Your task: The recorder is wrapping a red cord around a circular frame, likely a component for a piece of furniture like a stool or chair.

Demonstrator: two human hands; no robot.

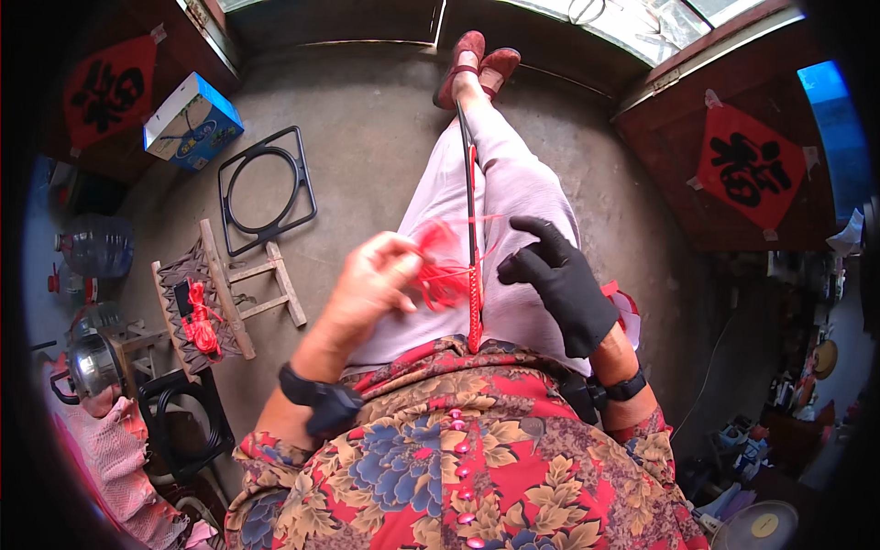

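Observation:
My bare left hand (374, 280) is closed around a loose bundle of thin red cord (440, 266), which is smeared by motion. A long dark strand (469, 197) runs between my outstretched legs, from near my feet toward my waist. Red braiding (474, 307) covers its near part. On the other side of the strand, my right hand (555, 280) wears a black glove. Its thumb and index finger are apart, and a thin red line of cord reaches toward the index fingertip. Whether the cord touches the glove, I cannot tell.
To the left, a small folding stool (203, 302) carries another red cord bundle (200, 321). Beyond it lie a black square frame (266, 188) and a blue box (194, 124). A metal pot (95, 365) and large plastic bottle (96, 246) stand far left. Wooden doors (678, 174) flank the doorway.

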